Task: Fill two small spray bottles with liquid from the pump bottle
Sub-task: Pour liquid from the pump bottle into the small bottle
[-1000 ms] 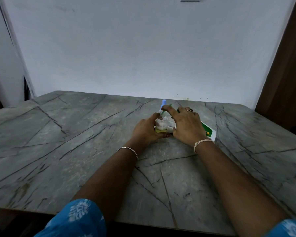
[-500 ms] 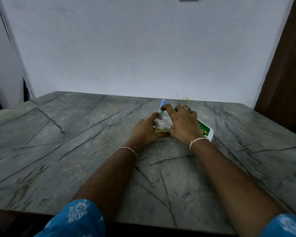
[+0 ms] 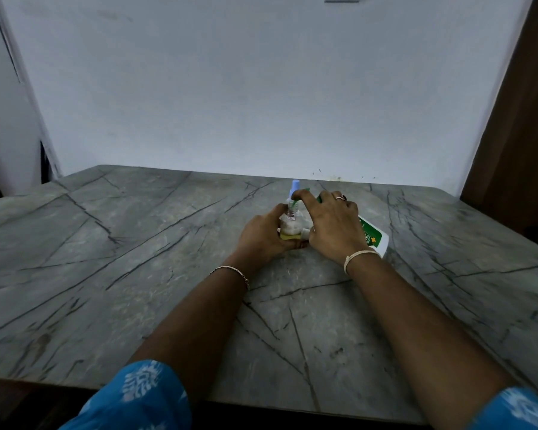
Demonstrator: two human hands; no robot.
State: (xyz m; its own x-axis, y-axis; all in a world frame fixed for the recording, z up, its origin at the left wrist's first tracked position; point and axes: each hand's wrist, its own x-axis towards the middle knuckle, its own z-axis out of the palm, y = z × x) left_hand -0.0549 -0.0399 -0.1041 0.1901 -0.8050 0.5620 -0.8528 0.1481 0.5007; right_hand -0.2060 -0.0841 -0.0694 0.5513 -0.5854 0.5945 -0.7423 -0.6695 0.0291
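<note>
A small clear bottle (image 3: 290, 225) stands upright on the grey veined table (image 3: 137, 274), with a little yellowish liquid in its bottom. The left hand (image 3: 266, 235) grasps it from the left side, fingers and thumb curled round its body. Just to the right of the small clear bottle, the right hand (image 3: 334, 229) lies curled over a white pump bottle (image 3: 374, 238) with a green label, which is tipped over towards the small bottle. Its forefinger reaches out along the green spout (image 3: 305, 190), right above the small bottle's open neck. A light-blue cap (image 3: 295, 185) shows just behind the small bottle, but what it sits on is hidden. Nearer than the small bottle, there is a thin bangle (image 3: 230, 270) on the left wrist and a pale band (image 3: 359, 256) on the right.
</note>
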